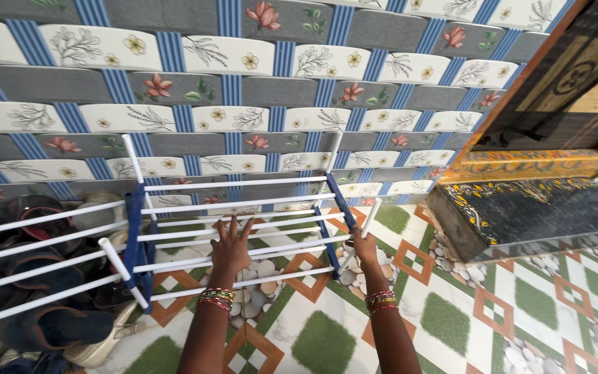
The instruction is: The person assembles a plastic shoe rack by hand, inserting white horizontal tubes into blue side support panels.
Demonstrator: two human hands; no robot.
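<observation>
Shoe rack, a frame of white rods joined by blue side pieces, stands on the patterned floor against the tiled wall, filling the middle of the view from about nine o'clock across to three o'clock of the hands. At its nine o'clock end another run of white rods reaches to the left edge, and under those rods lies a pile of shoes and sandals, dark ones mostly, with a pale one at the bottom near seven o'clock. A blue side piece marks the left end of the empty section, with white posts sticking up above and below it. The left hand is spread flat with fingers apart, palm down, resting on the white rods near the middle of the rack; it clasps nothing. Bangles in red, gold and green ring that wrist. At about three o'clock from it, the right hand is closed around the white post at the rack's right front corner, just beside the other blue side piece. More bangles sit on that wrist. Beneath the rack the floor tiles show green squares, orange diamonds and pebble patches. At two o'clock a dark painted step with a yellow-orange border juts from the right, below a wooden door. The wall tiles at twelve o'clock carry flowers with blue stripes
</observation>
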